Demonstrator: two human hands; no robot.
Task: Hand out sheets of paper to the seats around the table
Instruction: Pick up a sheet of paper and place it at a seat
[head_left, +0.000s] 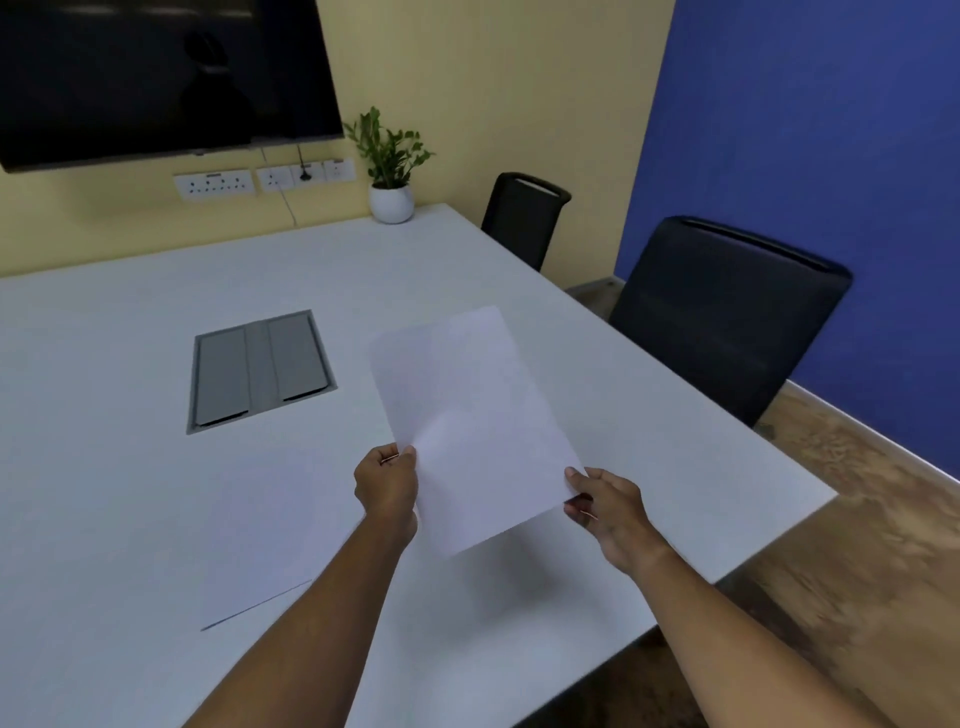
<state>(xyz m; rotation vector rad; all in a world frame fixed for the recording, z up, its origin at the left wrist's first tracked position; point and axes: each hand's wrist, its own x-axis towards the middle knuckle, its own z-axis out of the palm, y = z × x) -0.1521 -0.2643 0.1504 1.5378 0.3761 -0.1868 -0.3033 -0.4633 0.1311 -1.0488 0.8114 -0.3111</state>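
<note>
Sheet of paper (470, 426): a plain white sheet held in the air above the white table (130, 338), tilted so its far end rises toward the two chairs; the shadow under its near corner shows it is clear of the tabletop
Left hand (387, 486): fingers closed on the sheet's near left edge, thumb on top and the rest curled beneath, which keeps that side from drooping
Right hand (605, 506): thumb pressed on the near right corner with fingers under it, clamped on the same sheet; two grips at opposite sides likely keep the thin paper flat and steerable
Second sheet (260, 561): lies flat on the table near the left forearm, its near edge showing as a thin dark line; I judge it marks a seat already served, or a small supply; how many sheets lie there I cannot tell
Near chair (727, 312): black, pushed in at the table's right side, the likeliest seat for the held sheet
Far chair (524, 218): black, further along the same side, no paper before it
Cable box (260, 371): grey recess sunk in the tabletop, both flaps shut, contents hidden
Plant pot (392, 202): round white pot at the far corner, holding a small leafy green plant, well apart from the hands
Screen (156, 78): dark, on the yellow wall above sockets
</note>
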